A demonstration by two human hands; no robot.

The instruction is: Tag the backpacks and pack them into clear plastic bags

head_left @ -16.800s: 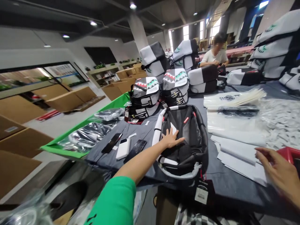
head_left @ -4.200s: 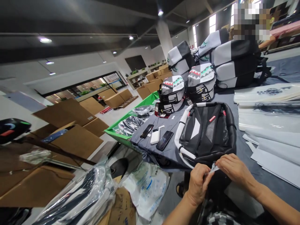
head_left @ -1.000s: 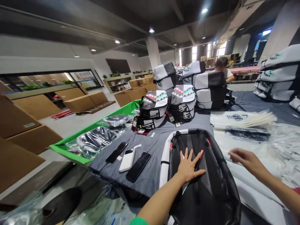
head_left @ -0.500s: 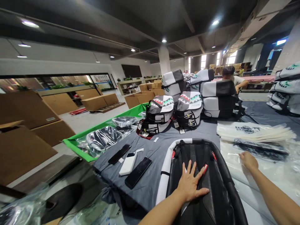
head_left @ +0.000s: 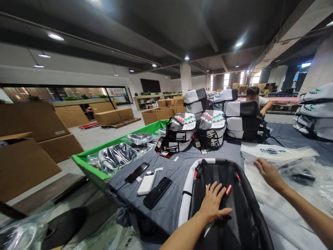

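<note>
A black and white backpack (head_left: 244, 208) lies on the table in front of me, its padded black back facing up with small red tags on it. My left hand (head_left: 214, 203) rests flat on that panel, fingers spread. To the right, my right hand (head_left: 269, 173) pinches the edge of a clear plastic bag (head_left: 288, 166) from a pile of such bags. Printed lettering shows on the bags' upper part. Where the bag folds under my fingers is hard to make out.
Several backpacks (head_left: 182, 130) stand stacked at the table's far side. Phones (head_left: 157, 192) and a white power bank (head_left: 146, 182) lie left. A green-edged bin (head_left: 104, 175) of wrapped bags adjoins the table. Beyond the stacks is another person (head_left: 262, 102); cardboard boxes (head_left: 28, 156) stand left.
My right hand has moved left and slightly up, drawing the clear plastic with it over the pile. My left hand stays on the backpack, its fingers a little closer together. The view has tilted upward.
</note>
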